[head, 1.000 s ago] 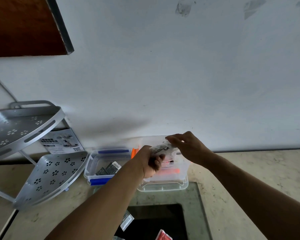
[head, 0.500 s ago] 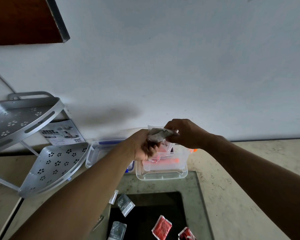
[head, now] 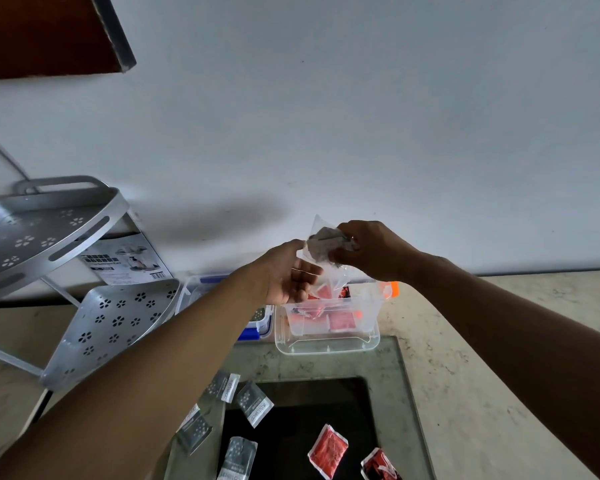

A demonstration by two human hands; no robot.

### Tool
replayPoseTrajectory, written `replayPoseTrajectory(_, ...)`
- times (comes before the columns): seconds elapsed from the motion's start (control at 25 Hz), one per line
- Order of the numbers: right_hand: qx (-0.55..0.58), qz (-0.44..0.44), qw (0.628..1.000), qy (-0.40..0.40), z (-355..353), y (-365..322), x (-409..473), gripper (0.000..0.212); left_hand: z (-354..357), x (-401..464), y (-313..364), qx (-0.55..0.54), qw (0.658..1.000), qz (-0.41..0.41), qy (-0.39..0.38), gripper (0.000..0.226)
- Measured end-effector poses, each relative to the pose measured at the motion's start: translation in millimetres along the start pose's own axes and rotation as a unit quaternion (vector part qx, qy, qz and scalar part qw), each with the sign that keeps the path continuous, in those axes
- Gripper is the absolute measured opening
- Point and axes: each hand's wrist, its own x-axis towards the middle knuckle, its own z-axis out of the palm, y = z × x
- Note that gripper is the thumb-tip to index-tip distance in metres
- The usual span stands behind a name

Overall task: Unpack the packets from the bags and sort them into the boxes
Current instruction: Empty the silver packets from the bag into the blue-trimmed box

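Both hands are raised above the boxes by the wall. My right hand pinches a crumpled clear plastic bag at its top. My left hand touches the bag's lower left edge with its fingers loosely curled. Under the bag stands a clear box with orange clips that holds red packets. Left of it a blue-clipped box holds grey packets, mostly hidden by my left forearm. Loose grey packets and red packets lie on the dark glass panel in front.
A grey perforated two-tier corner rack stands at the left with a printed card behind it. The wall runs just behind the boxes. A dark wooden cabinet hangs at the top left. Stone counter stretches to the right.
The view has tilted down, so more loose packets show. My hands have drawn apart a little. The bag now hangs open between them, my left hand looser on it.
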Motion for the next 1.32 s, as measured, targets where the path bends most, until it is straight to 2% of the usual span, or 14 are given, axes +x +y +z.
replayPoseTrajectory(0.16,0.059,0.051,0.996,0.034,7,5,1,0.017,-2,-7,0,-0.029,0.997,0.044,0.050,0.033)
replayPoseTrajectory(0.24,0.077,0.074,0.993,0.041,8,3,0,0.017,-4,-11,-2,-0.011,0.984,0.143,0.102,0.016)
replayPoseTrajectory(0.28,0.083,0.080,0.992,0.046,8,0,0,0.018,-7,-13,-4,0.025,0.964,0.228,0.135,0.019)
replayPoseTrajectory(0.32,0.090,0.081,0.991,0.055,7,-4,0,0.018,-10,-16,-5,0.083,0.933,0.314,0.156,0.030)
replayPoseTrajectory(0.4,0.102,0.065,0.990,0.071,2,-15,2,0.016,-18,-28,-4,0.192,0.871,0.432,0.134,0.056)
replayPoseTrajectory(0.48,0.108,0.027,0.991,0.072,-3,-32,6,0.013,-27,-40,1,0.271,0.835,0.471,0.088,0.070)
replayPoseTrajectory(0.52,0.109,0.008,0.992,0.067,-5,-41,9,0.012,-31,-45,5,0.306,0.816,0.482,0.091,0.072)
replayPoseTrajectory(0.64,0.108,-0.036,0.993,0.037,-4,-65,20,0.007,-48,-59,9,0.351,0.764,0.514,0.168,0.065)
replayPoseTrajectory(0.8,0.052,-0.082,0.995,0.010,25,-92,40,0.006,-82,-73,8,0.344,0.778,0.504,0.153,0.034)
replayPoseTrajectory(0.88,0.040,-0.089,0.995,-0.004,47,-104,53,0.010,-105,-72,3,0.349,0.780,0.487,0.179,0.024)
replayPoseTrajectory(1.04,0.054,-0.079,0.995,-0.011,88,-112,75,0.014,-146,-55,-14,0.321,0.799,0.456,0.227,0.023)
replayPoseTrajectory(1.2,0.065,-0.067,0.995,-0.033,119,-104,93,0.017,-178,-25,-32,0.298,0.821,0.435,0.220,0.021)
replayPoseTrajectory(1.32,0.065,-0.056,0.996,-0.039,134,-96,105,0.017,-190,-4,-42,0.294,0.822,0.429,0.232,0.014)
